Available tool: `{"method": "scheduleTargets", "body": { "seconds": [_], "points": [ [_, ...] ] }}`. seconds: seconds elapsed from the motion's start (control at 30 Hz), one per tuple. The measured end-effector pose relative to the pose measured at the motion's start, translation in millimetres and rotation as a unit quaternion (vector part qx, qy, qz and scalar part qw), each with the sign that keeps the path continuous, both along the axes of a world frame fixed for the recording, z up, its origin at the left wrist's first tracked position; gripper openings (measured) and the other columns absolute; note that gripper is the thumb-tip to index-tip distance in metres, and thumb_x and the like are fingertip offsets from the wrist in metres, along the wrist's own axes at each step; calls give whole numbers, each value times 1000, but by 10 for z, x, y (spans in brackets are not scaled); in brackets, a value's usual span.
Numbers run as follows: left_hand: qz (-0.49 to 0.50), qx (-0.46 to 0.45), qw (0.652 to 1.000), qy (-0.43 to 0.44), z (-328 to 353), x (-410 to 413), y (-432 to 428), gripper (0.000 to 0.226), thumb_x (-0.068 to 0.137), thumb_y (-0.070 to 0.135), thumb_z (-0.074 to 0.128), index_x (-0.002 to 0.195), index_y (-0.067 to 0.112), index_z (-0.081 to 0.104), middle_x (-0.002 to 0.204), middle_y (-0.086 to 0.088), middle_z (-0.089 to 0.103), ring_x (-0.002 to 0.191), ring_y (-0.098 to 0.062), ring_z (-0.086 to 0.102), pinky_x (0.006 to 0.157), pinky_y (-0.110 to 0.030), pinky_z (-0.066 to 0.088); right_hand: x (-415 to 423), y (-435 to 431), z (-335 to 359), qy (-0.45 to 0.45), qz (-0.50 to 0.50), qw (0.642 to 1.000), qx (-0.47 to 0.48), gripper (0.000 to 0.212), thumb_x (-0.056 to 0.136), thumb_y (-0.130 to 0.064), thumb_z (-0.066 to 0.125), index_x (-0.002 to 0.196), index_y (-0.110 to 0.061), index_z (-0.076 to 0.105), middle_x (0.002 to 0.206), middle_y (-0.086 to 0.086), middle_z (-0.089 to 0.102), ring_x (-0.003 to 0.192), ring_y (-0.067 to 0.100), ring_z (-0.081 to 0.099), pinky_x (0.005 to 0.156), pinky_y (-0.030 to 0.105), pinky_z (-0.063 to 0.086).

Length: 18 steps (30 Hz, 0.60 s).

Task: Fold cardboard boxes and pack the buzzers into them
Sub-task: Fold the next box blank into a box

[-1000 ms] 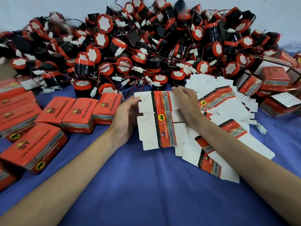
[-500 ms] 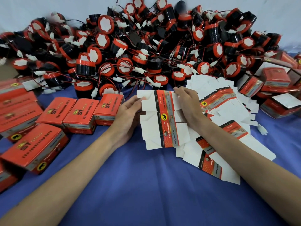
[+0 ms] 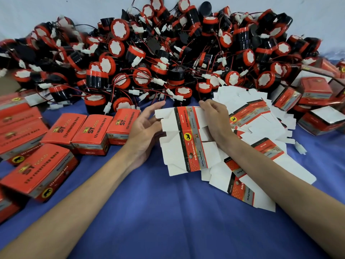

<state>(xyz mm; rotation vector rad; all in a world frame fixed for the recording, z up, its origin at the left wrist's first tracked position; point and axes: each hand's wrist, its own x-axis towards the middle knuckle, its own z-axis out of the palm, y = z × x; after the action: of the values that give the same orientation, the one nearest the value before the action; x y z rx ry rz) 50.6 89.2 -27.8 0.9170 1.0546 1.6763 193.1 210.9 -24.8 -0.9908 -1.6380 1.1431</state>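
Before the buzzers (image 3: pixel 119 29), right hand (image 3: pixel 214 120) pinches flat carton (image 3: pixel 188 144) by its top; left hand (image 3: pixel 143 131), loose-fingered, touches its side.

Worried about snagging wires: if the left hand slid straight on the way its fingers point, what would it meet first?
Probably the white connectors at the near edge of the buzzer pile, just past the left hand's index fingertip. Depth there is unclear.
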Motion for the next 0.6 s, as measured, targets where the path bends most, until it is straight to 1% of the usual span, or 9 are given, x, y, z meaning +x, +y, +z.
{"method": "scheduleTargets", "body": {
  "seconds": [0.07,0.13,0.2,0.27,0.3,0.37,0.47,0.53,0.6],
  "points": [
    [-8,2,1000,-2,13,3,-8,50,73,12,62,121,22,56,94,0,72,85,-16,69,69,-25,56,0,2,-2,2,-4,1000,1,38,99,-23,49,62,-18,43,54,-12,56,52,-2,58,50,11,42],
    [-23,9,1000,-14,18,5,-11,49,75,11,61,122,23,55,99,0,71,90,-17,68,71,-26,56,1,7,-3,8,-4,1000,-5,39,99,-23,49,61,-19,43,52,-13,56,51,-2,58,49,10,42],
    [-39,11,999,-18,28,-5,-17,51,76,7,61,123,23,54,99,1,72,91,-17,68,72,-26,57,-4,9,4,9,-3,1000,-4,39,99,-23,49,60,-19,42,51,-13,55,51,-2,58,48,10,42],
    [-58,11,998,-5,26,-23,-22,62,74,-4,67,127,24,52,96,-1,71,87,-17,69,71,-27,57,0,14,3,7,-3,1000,-2,39,99,-23,49,61,-18,42,50,-13,54,49,-1,56,49,12,41],
    [-71,9,997,0,27,-30,-28,66,72,-8,65,129,24,51,96,-3,71,86,-18,69,71,-28,57,2,16,-1,11,-4,1000,-2,39,99,-22,49,61,-18,42,50,-12,53,49,-1,55,49,12,41],
    [-98,11,995,3,26,-34,-41,62,74,0,56,131,25,50,98,-4,70,88,-19,69,72,-29,57,4,21,-10,17,-2,1000,-3,38,99,-21,49,61,-17,42,49,-12,53,48,-2,54,49,12,41],
    [-128,-3,992,9,31,-8,-60,59,75,8,53,133,21,50,106,-4,67,97,-20,64,79,-30,56,-3,20,-3,11,1,1000,3,39,99,-21,48,61,-17,43,48,-13,53,46,-5,53,48,11,40],
    [-132,-17,991,25,26,4,-66,58,77,10,51,135,16,50,112,-7,64,103,-25,60,83,-33,53,-11,18,-4,3,-3,1000,11,39,99,-21,49,61,-16,43,52,-11,52,47,-4,53,51,14,41],
    [-126,-31,991,35,19,19,-73,57,78,9,51,135,12,50,113,-10,62,104,-28,58,85,-34,52,-15,18,-11,-1,-4,1000,15,38,99,-21,49,61,-16,43,56,-8,52,49,-3,52,54,16,41]
  ]
}}
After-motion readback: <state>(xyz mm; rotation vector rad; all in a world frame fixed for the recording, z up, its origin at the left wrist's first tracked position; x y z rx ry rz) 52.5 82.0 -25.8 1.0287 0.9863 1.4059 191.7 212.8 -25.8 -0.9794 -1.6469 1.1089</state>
